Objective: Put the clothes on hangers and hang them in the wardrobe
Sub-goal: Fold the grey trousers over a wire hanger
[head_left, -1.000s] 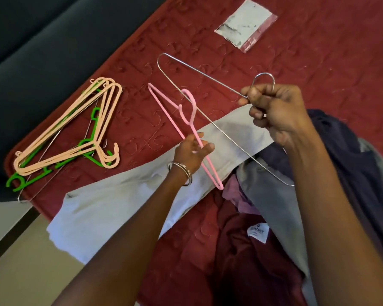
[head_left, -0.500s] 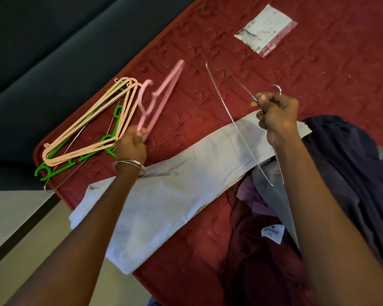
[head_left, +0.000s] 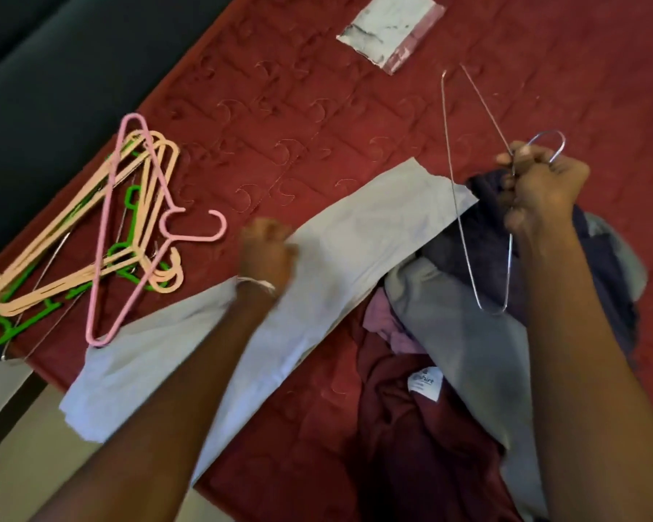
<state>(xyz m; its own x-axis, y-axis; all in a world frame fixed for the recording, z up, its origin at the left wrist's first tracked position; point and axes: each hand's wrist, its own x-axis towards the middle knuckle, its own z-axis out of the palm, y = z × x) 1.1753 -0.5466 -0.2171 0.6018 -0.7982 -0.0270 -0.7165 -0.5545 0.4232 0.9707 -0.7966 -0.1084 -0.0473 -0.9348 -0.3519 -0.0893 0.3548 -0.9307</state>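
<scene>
R hand [head_left: 540,190] fingers clamp wire hanger [head_left: 464,235] neck; L hand [head_left: 266,250] blurred, curled on grey cloth [head_left: 355,235].

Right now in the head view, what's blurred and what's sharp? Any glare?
Head view: the left hand is motion-smeared, fingers not resolvable; the right hand is only slightly soft, gripping the wire hanger, whose thin wire stays traceable. The pink hanger and peach hangers are crisp. Lighting is soft, no harsh glare; the plastic bag looks bright.
</scene>
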